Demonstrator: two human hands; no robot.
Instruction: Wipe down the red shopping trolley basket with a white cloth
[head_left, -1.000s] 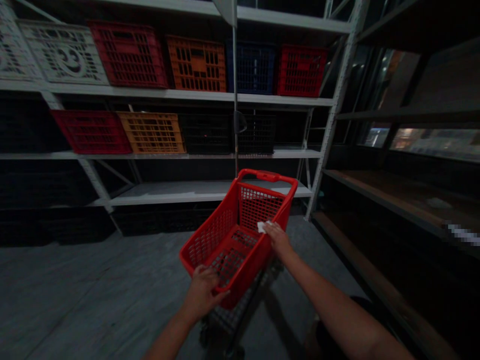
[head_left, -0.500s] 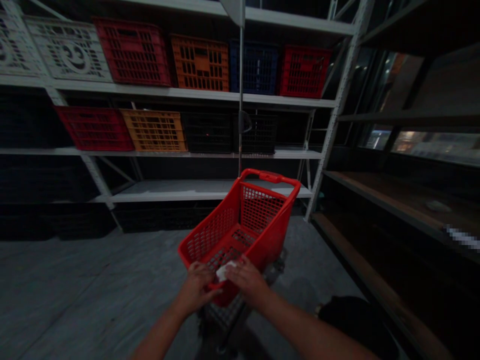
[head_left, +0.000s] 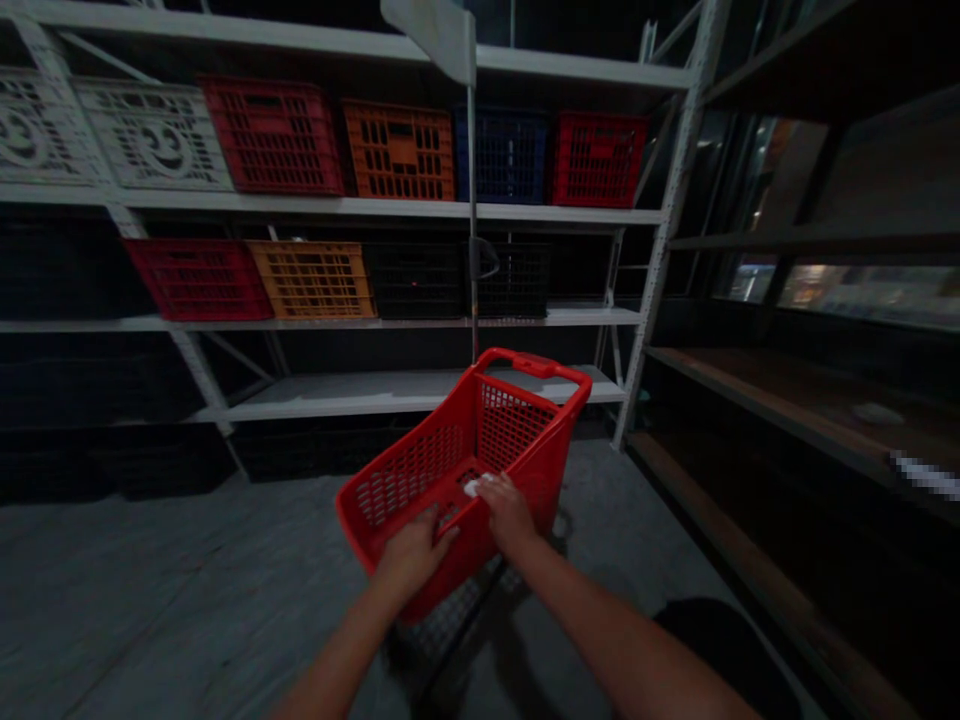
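A red plastic shopping cart (head_left: 450, 560) with lattice walls stands in front of me, its handle on the far side. My left hand (head_left: 412, 555) is closed over the near rim, thumb outside and fingers reaching into the basket. My right hand (head_left: 508, 512) rests at the rim on the right side, fingers closed on a crumpled white cloth (head_left: 480, 484), which may be a tissue. Most of the cloth is hidden under the fingers. A pole with a white flag (head_left: 435, 32) rises behind the cart.
White metal shelving (head_left: 390, 205) behind the cart carries several crates, among them an orange crate (head_left: 401, 150) and a blue crate (head_left: 501, 155). Brown shelves (head_left: 757, 390) run along the right. A dark round object (head_left: 720, 650) is on the floor at lower right.
My right hand has moved with the white cloth from the front rim, along the right rim, away from me. The cart has turned slightly, and my left hand has shifted a little right.
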